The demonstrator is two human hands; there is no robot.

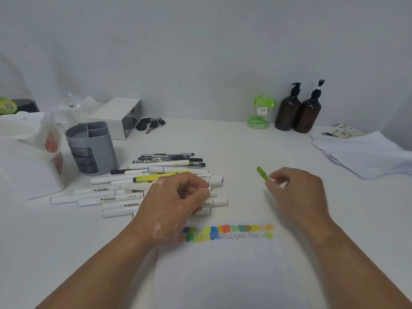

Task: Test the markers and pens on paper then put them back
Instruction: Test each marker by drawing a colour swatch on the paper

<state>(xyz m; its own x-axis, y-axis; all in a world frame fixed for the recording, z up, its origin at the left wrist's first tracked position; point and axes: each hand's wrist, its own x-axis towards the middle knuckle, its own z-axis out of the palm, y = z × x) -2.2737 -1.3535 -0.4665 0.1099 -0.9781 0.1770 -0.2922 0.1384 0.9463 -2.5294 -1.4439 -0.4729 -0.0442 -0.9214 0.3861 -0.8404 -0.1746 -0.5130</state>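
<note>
Pinching the green marker [263, 174] by its barrel, the right hand [296, 188] has a light, stiff, probably slippery thing; what the curled left hand [178, 197] holds I cannot tell.

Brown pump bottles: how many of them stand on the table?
2. The left bottle stands at the back right, beside the green container; the right bottle stands close against it. None seems hidden.

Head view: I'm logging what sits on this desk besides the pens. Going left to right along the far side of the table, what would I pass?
grey pen organizer → keys → green container → brown pump bottles → stack of paper
</note>
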